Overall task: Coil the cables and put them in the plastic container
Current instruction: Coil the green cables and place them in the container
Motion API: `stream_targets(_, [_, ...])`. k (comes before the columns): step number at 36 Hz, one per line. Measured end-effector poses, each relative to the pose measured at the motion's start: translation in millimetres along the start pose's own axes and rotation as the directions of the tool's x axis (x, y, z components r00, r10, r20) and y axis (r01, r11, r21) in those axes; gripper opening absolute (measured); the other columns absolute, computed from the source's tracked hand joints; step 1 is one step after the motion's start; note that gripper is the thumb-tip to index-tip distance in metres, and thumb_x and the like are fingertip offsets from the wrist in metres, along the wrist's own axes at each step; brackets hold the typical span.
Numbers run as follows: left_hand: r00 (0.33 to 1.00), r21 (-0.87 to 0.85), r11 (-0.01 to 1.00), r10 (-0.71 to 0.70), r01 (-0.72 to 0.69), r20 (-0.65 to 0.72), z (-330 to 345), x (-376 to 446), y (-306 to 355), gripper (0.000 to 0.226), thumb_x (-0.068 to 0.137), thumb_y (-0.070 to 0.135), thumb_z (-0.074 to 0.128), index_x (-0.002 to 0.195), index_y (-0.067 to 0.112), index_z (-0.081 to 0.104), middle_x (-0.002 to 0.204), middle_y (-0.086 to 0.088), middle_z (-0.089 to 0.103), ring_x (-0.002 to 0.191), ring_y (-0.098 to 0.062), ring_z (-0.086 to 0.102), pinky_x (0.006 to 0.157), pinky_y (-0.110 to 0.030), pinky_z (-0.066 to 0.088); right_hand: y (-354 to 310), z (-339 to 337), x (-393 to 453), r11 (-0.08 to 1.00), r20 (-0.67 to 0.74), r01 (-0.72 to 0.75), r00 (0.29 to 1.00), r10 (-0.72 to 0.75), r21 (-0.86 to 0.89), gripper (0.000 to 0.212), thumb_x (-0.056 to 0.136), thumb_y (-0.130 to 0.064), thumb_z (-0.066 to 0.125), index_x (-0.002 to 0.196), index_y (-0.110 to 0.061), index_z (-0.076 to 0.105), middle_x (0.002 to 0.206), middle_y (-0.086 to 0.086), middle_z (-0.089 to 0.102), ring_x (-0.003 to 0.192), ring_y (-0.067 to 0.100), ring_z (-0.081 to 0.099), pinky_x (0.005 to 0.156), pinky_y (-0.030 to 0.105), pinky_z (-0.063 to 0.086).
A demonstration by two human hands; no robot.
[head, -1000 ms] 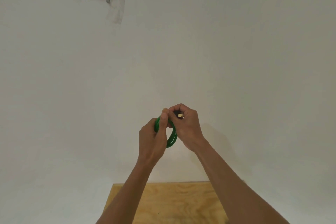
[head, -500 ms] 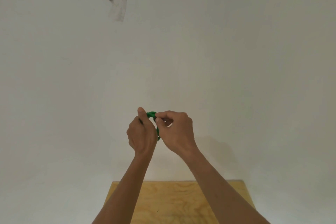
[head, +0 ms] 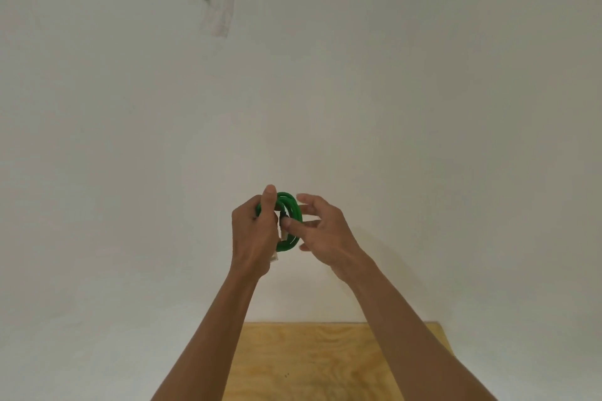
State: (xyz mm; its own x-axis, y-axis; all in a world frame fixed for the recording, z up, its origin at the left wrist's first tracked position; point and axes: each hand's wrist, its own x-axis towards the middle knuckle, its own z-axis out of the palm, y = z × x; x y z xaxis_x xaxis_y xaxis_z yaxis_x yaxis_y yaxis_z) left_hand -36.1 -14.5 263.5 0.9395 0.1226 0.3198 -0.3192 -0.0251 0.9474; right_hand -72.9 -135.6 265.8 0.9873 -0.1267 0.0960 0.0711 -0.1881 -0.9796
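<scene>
Keep your left hand (head: 254, 231) clamped on the green cable coil (head: 291, 221) at frame centre, tuck the connector end in with your half-open, empty right hand (head: 321, 229).

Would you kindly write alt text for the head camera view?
A person's left hand grips a coiled green cable in the air while the open right hand touches it with a fingertip, before a white wall above a plywood tabletop.
</scene>
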Motion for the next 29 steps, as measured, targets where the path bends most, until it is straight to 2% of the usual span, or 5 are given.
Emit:
stream_targets(4, [0.995,-0.069,0.997,-0.032,0.038,0.096,-2.3,-1.6,-2.9,0.048,0.102,0.041,0.051,0.065,0.012,0.063,0.051,-0.002,0.040,0.048,-0.016,0.038,0.048,-0.028,0.040,2.8,-7.3,3.7,0.991,0.125,-0.004,0.992,-0.012,0.130,0.026,0.089,-0.020,0.073,0.114,-0.015,0.068,0.108,0.008,0.072,0.093,0.024,0.073,0.082,0.042,0.061])
stream_targets(15, [0.986,0.025,0.999,0.029,-0.033,0.167,13.5,-10.0,0.5,0.031,0.101,0.033,0.055,0.090,0.011,0.075,0.050,0.012,0.051,0.049,-0.009,0.050,0.047,-0.041,0.055,17.7,9.8,10.2,0.962,-0.289,0.103,0.941,-0.177,-0.253,0.013,0.090,-0.027,0.068,0.093,-0.017,0.061,0.091,-0.004,0.063,0.081,0.013,0.062,0.068,0.022,0.049])
stream_targets(18, [0.981,0.006,1.000,0.023,-0.024,0.195,15.2,-13.3,0.9,0.026,0.100,0.026,0.058,0.093,0.009,0.075,0.056,0.007,0.058,0.050,-0.011,0.058,0.045,-0.031,0.054,20.3,13.2,9.5,0.937,-0.358,0.140,0.898,-0.257,-0.322,0.013,0.088,-0.025,0.065,0.095,-0.017,0.057,0.095,-0.003,0.056,0.082,0.012,0.056,0.071,0.025,0.047])
stream_targets(22, [0.977,0.044,0.998,0.031,-0.041,0.213,15.8,-11.0,-2.9,0.016,0.097,0.020,0.062,0.092,0.012,0.075,0.077,-0.013,0.070,0.071,-0.031,0.068,0.054,-0.044,0.061,21.2,14.4,9.4,0.913,-0.368,0.128,0.886,-0.280,-0.387,0.020,0.092,-0.023,0.059,0.112,-0.025,0.057,0.106,-0.004,0.049,0.078,0.013,0.055,0.077,0.032,0.050])
stream_targets(29, [0.964,0.037,0.999,0.004,-0.014,0.265,14.0,-8.7,-4.4,0.010,0.094,0.012,0.067,0.098,0.006,0.074,0.083,-0.010,0.074,0.073,-0.021,0.073,0.055,-0.037,0.061,20.3,13.8,10.1,0.852,-0.333,0.079,0.899,-0.285,-0.517,0.017,0.093,-0.022,0.052,0.108,-0.023,0.060,0.130,-0.008,0.047,0.078,0.023,0.065,0.070,0.037,0.053])
